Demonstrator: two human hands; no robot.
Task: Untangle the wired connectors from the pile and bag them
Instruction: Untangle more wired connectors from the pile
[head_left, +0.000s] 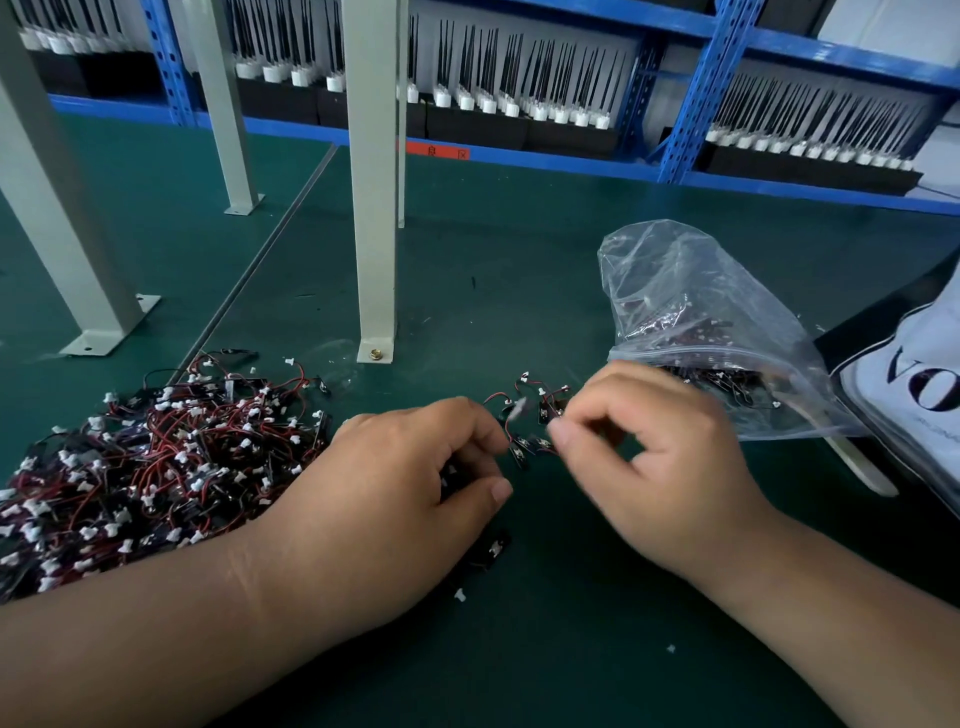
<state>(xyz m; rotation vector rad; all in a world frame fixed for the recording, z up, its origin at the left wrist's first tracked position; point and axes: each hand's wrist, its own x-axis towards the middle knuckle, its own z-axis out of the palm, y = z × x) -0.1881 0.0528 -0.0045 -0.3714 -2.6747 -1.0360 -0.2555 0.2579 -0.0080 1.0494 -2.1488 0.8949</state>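
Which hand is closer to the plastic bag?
Right. The right hand lies just in front of the bag, at its mouth; the left hand is farther off, beside the pile.

Head view — forward, down, close over bench (519, 249).

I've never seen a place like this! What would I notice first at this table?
First, the big tangled pile of red-and-black wired connectors with white plugs, on the green table at the left. Then the clear plastic bag at the right, already holding some, and the left hand and right hand fiddling with a small bunch between them.
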